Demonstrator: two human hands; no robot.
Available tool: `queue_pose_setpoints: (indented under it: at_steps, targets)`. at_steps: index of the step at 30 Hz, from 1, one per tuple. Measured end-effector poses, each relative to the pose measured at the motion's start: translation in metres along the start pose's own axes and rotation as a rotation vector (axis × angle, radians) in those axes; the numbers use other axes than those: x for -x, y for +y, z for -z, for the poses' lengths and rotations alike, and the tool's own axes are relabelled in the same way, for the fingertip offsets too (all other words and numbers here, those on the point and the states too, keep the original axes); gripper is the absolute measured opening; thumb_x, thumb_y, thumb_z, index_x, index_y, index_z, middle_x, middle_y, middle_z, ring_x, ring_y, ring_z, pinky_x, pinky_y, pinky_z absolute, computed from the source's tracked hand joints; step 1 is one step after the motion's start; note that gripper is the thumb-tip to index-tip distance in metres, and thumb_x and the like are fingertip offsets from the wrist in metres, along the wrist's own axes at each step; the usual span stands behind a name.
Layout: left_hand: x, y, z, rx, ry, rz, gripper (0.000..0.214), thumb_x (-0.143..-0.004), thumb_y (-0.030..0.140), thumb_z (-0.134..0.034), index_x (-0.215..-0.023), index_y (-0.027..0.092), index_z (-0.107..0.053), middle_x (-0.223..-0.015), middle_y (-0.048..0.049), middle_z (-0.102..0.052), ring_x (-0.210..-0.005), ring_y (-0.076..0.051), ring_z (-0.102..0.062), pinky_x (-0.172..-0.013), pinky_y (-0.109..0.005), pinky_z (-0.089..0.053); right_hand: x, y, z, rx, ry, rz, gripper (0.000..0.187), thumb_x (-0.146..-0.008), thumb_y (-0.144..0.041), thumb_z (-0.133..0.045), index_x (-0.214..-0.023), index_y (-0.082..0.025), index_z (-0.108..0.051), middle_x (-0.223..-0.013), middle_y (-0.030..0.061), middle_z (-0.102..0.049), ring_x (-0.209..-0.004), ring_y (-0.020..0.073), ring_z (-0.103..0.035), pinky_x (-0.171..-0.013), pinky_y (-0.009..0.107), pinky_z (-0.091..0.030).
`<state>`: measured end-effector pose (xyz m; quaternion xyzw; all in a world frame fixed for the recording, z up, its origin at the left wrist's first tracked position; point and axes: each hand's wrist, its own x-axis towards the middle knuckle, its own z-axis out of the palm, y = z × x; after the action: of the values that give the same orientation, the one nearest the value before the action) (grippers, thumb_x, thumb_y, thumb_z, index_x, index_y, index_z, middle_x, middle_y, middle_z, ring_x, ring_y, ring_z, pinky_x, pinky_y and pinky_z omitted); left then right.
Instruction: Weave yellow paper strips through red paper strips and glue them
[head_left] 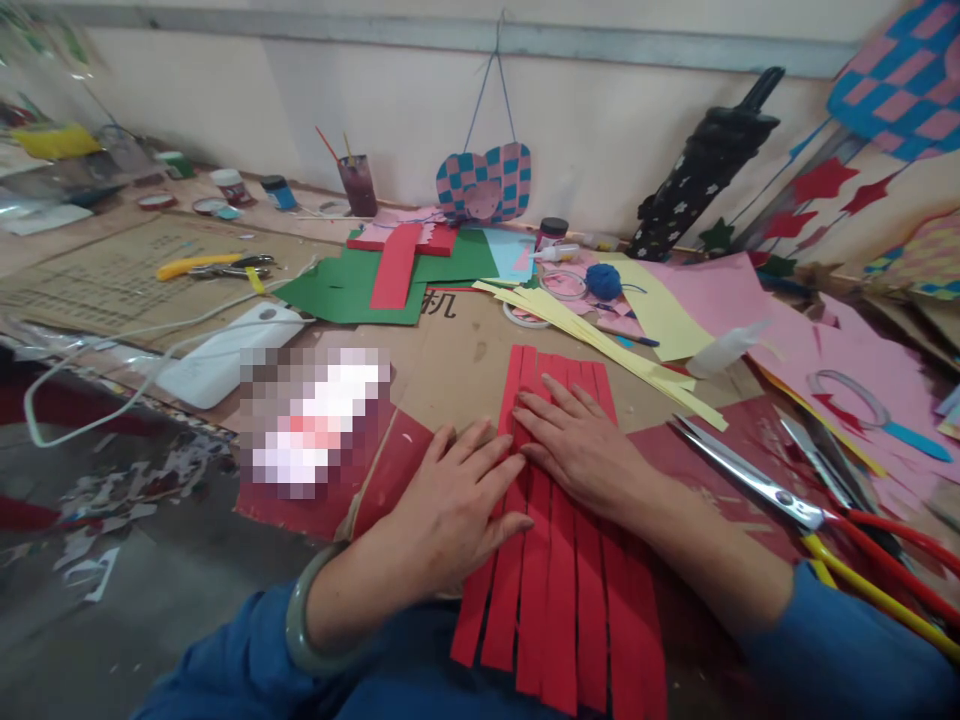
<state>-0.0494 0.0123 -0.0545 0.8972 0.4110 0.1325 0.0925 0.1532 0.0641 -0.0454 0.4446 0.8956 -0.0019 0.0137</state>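
Note:
Several long red paper strips point(551, 600) lie side by side, running from the table over its near edge toward me. My left hand point(461, 495) rests at their left border, fingers stretched out and fingertips on the paper. Across the upper part of the strips lies my right hand point(574, 440), flat with its fingers extended. Narrow gaps show between the strips at the near end; whether they join at the far end I cannot tell. To the right of my right forearm are large scissors point(784, 495) with red handles.
Yellow paper strips point(600, 345) and green paper point(330, 290) lie farther back. A white power bank point(229, 355) with a cable sits left, near a blurred-out patch. Pink paper point(847, 370) covers the right. A woven paper heart point(484, 185) hangs on the wall beside a black umbrella point(697, 170).

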Motion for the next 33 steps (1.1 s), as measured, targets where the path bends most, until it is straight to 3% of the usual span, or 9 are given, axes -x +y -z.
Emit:
queue_pose_setpoints:
  at_steps: [8, 20, 25, 33]
  targets:
    - [0.001, 0.0, 0.002, 0.048, 0.044, -0.013, 0.049, -0.1, 0.049, -0.043, -0.132, 0.016, -0.06, -0.141, -0.012, -0.059, -0.137, -0.036, -0.047, -0.108, -0.066, -0.041, 0.007, 0.003, -0.012, 0.013, 0.116, 0.035, 0.042, -0.102, -0.033, -0.038, -0.134, -0.021, -0.063, -0.145, 0.0093, -0.056, -0.142, 0.0335, -0.04, -0.109, 0.061, -0.039]
    - [0.002, 0.001, 0.004, 0.049, 0.022, 0.001, 0.044, -0.099, 0.046, -0.048, -0.126, 0.017, -0.065, -0.142, -0.0118, -0.059, -0.137, -0.036, -0.048, -0.108, -0.067, -0.04, 0.013, 0.004, -0.006, 0.025, 0.15, 0.036, 0.043, -0.101, -0.032, -0.039, -0.135, -0.02, -0.061, -0.146, 0.0111, -0.055, -0.14, 0.0342, -0.042, -0.109, 0.06, -0.039]
    - [0.002, 0.001, 0.004, 0.046, 0.005, 0.002, 0.043, -0.098, 0.046, -0.05, -0.126, 0.017, -0.064, -0.143, -0.0115, -0.058, -0.139, -0.036, -0.046, -0.109, -0.067, -0.04, 0.016, 0.011, -0.008, 0.061, 0.187, -0.037, 0.042, -0.1, -0.035, -0.04, -0.129, -0.016, -0.065, -0.138, 0.0137, -0.061, -0.14, 0.0376, -0.042, -0.107, 0.065, -0.038]
    - [0.002, 0.001, 0.005, 0.04, 0.001, -0.001, 0.043, -0.098, 0.046, -0.049, -0.126, 0.017, -0.064, -0.142, -0.0122, -0.059, -0.138, -0.036, -0.047, -0.109, -0.067, -0.039, 0.015, 0.01, -0.012, 0.05, 0.18, -0.033, 0.042, -0.101, -0.035, -0.041, -0.128, -0.014, -0.065, -0.139, 0.0142, -0.061, -0.14, 0.0379, -0.042, -0.106, 0.068, -0.037]
